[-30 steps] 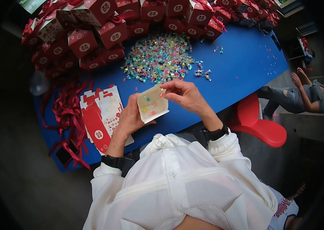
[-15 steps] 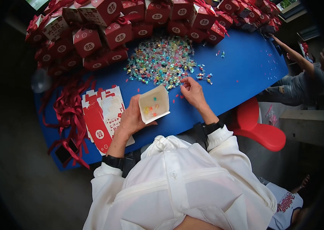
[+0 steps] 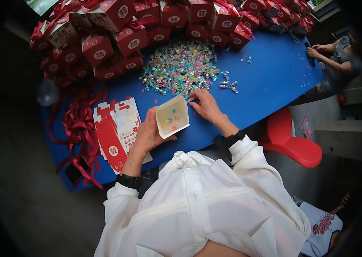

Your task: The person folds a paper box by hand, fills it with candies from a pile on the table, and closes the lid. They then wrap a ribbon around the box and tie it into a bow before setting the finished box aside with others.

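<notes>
My left hand [image 3: 148, 130] is wrapped round an open cream-lined paper box [image 3: 182, 129], its mouth tilted toward me. Several wrapped candies [image 3: 172, 121] in yellow, green and orange-red lie inside it. Just right of the box's upper rim, my right hand [image 3: 209, 106] has its fingers bent together at the near edge of a heap of wrapped candies [image 3: 181, 66]. What those fingertips hold, if anything, is too small to make out. Left of my left hand lie flat red and white box blanks [image 3: 111, 144].
Stacked red gift boxes [image 3: 98, 52] line the far side of the blue table [image 3: 271, 77]. Dark red ribbons [image 3: 76, 124] and a black phone-like object [image 3: 73, 173] lie at left. A red chair [image 3: 294, 145] stands at right. Another person [image 3: 339, 64] is at the table's right end.
My right hand has moved left, close to the box rim, and its fingers have drawn together. My left hand and the box stay nearly still. The person at right has shifted, both hands now showing.
</notes>
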Available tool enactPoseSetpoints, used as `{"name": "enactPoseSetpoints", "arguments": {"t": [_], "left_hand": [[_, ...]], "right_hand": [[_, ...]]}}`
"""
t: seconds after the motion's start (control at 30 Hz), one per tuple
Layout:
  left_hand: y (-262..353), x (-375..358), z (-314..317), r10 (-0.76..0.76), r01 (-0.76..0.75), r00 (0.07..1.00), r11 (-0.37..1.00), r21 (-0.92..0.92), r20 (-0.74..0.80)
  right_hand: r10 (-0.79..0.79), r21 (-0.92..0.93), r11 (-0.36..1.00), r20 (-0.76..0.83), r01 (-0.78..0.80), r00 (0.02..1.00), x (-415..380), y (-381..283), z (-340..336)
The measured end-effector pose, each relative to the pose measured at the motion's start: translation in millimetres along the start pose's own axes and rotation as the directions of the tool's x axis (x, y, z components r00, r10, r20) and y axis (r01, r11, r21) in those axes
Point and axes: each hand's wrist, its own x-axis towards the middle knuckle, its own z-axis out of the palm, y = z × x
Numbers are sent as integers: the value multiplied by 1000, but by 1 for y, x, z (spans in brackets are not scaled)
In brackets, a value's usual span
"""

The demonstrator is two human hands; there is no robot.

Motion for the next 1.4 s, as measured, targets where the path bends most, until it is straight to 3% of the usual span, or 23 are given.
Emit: {"name": "enactPoseSetpoints", "arguments": {"t": [0.1, 0.17, 0.23, 0.27, 0.3, 0.4, 0.43, 0.5, 0.53, 0.6, 0.63, 0.7, 0.87, 0.93, 0.97, 1.03, 1.1, 1.17, 1.23, 1.3, 1.33, 1.37, 1.4], "left_hand": [[-3, -3, -1, -13, 13, 1000, 1000, 6, 8], [-1, -5, -2, -50, 50, 999, 999, 1, 12], [1, -6, -1, -46, 46, 999, 999, 15, 3], [2, -6, 0, -41, 41, 999, 999, 28, -5], [2, -6, 0, -42, 42, 999, 999, 27, -2], [2, -4, 1, -18, 18, 1000, 1000, 22, 3], [3, -3, 0, -24, 24, 1000, 999, 24, 3], [3, -5, 0, -31, 31, 1000, 999, 24, -1], [1, -6, 1, 10, -9, 1000, 998, 57, -21], [-2, -7, 1, 49, -45, 998, 995, 92, -43], [-3, -7, 1, 71, -67, 997, 994, 82, -41], [-3, -8, 0, 92, -89, 995, 994, 70, -42], [-2, -12, -2, 47, -45, 998, 997, 57, -33], [0, -12, -2, -5, 5, 1000, 1000, 24, -21], [1, -12, -2, -57, 57, 998, 998, -8, -6], [1, -12, -1, -49, 49, 999, 999, 10, -8], [1, -11, -1, -37, 37, 999, 999, 30, -4], [2, -9, -1, 76, -70, 996, 993, 96, -56], [1, -8, -1, 73, -69, 996, 994, 86, -48], [0, -9, -1, 66, -63, 997, 995, 76, -48], [0, -10, -1, 6, -5, 1000, 999, 39, -25], [0, -10, -1, -52, 52, 999, 999, 4, 1], [0, -10, -1, -51, 51, 999, 999, 3, -3]], "right_hand": [[72, -68, 995, 40, -69, 997, -5, 6, 0], [137, -8, 991, 50, -136, 989, -4, 3, -8], [305, 368, 879, 57, -304, 951, -4, -20, -30], [208, 514, 839, 3, -180, 978, -5, -22, -29], [211, 514, 838, 4, -183, 977, -7, -35, -34], [-92, 632, 775, 134, -13, 987, -13, -78, -56], [-90, 633, 774, 130, -13, 987, -9, -70, -51], [126, 666, 739, 4, -97, 992, 5, -43, -30], [122, 666, 740, 6, -95, 992, 7, -38, -27], [207, 225, 941, 215, -254, 955, 8, -27, -22], [206, 226, 940, 217, -255, 954, 4, -21, -12], [-119, -87, 989, 6, 119, 993, -6, -11, 6], [-57, -126, 991, -4, 56, 998, -5, 4, 7], [140, -35, 990, 107, -137, 984, -3, -2, -4], [138, -37, 990, 110, -135, 984, -2, -6, -10], [219, 418, 883, 40, -216, 975, -2, -22, -25], [189, 520, 835, 38, -181, 981, -6, -50, -42], [-34, 601, 797, 135, -54, 990, -10, -74, -53], [-78, 570, 821, 174, -36, 982, -10, -76, -54], [138, 568, 814, 15, -122, 990, 1, -47, -37], [230, 375, 903, -5, -211, 973, 5, -31, -35], [227, 374, 904, -6, -209, 974, 1, -12, -23], [174, 126, 979, -86, -163, 981, -4, 7, -10]]}}
